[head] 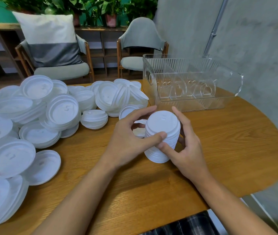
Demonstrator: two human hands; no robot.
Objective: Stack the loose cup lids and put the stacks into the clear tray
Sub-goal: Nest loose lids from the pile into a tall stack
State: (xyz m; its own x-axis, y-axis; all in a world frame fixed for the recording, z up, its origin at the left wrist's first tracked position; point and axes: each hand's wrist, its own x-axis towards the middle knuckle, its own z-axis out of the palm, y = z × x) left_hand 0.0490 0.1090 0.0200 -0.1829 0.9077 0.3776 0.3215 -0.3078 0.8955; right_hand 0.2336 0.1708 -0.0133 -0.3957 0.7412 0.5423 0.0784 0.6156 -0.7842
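Note:
A tall stack of white cup lids (162, 126) stands on the wooden table (228, 141) in front of me. My left hand (129, 138) grips its left side, thumb across the front. My right hand (185, 146) grips the right side, thumb on the lower front. The clear tray (151, 77) with ribbed walls and dividers stands behind the stack at the right; no lids show inside it. A big heap of loose white lids (33, 119) covers the left part of the table, and a short stack (94, 118) lies close to my left hand.
Two chairs stand beyond the table, the left chair (63, 70) with a white and grey cushion, the right chair (140, 41) grey. A concrete wall (253, 39) runs along the right. The table's curved edge lies at the right and near me.

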